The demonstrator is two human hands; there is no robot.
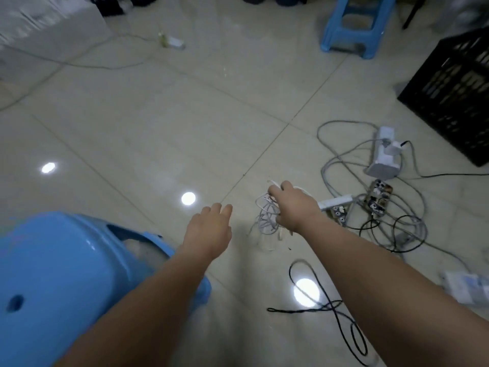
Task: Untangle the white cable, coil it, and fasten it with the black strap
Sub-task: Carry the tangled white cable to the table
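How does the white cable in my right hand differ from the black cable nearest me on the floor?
The white cable is bunched in tangled loops; the black cable sprawls in wide loops. The right hand grips the white cable; the black cable lies untouched. Both are thin.

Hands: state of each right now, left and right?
Left hand: open, holds nothing.
Right hand: fingers curled round the tangled white cable.

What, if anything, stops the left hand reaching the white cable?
Likely nothing, so yes: the left hand is open beside the white cable, which the right hand holds, with only bare floor between them.
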